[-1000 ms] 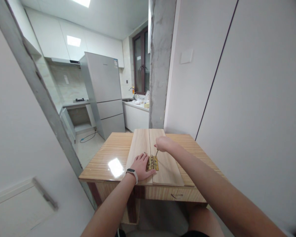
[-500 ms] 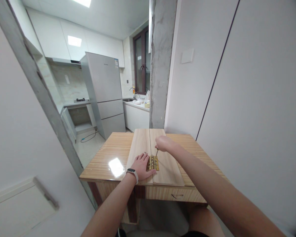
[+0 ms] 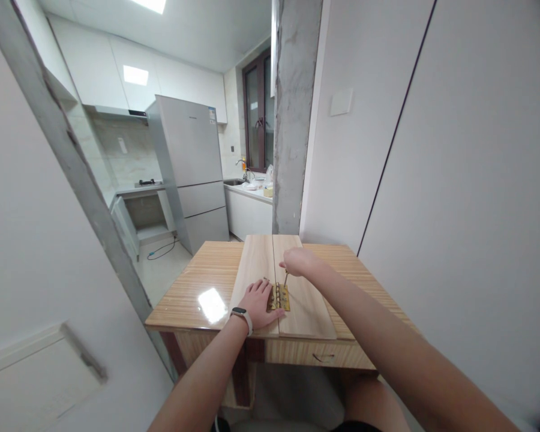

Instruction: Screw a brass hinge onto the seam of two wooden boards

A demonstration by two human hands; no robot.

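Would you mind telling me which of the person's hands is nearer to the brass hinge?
Left. The left hand lies flat at the left edge of the hinge; the right hand is raised beyond it, gripping a screwdriver.

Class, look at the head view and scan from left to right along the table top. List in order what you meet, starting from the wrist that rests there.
wristband → left hand, flat on the left board → brass hinge across the seam → right hand, fingers closed on a screwdriver whose tip meets the hinge
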